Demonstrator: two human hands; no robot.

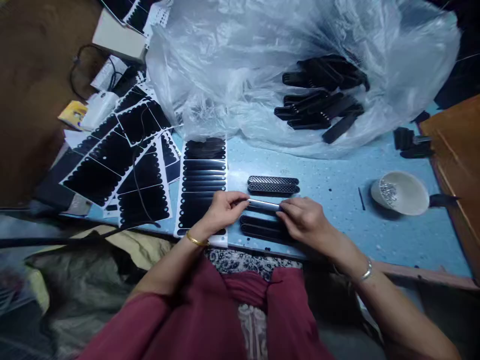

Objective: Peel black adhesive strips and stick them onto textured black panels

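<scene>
A narrow black strip [263,204] with a bright shine along it is stretched between my two hands. My left hand [224,211] pinches its left end, and my right hand [304,218] grips the right end. Just beyond it lie two black bars with a textured, cross-hatched top [273,185], side by side. Nearer to me are smooth black bars [262,228], partly covered by my right hand. Left of the strip, under my left wrist, a white-backed sheet of black rounded strips [203,182] lies on the table.
A clear plastic bag [232,65] spreads across the back, with many black bars [322,107] on it. More strip sheets [112,155] are piled at left with a dark cable [137,185]. A white cup [410,195] with small silvery bits stands on the blue table [337,175] at right, beside a cardboard box [455,150].
</scene>
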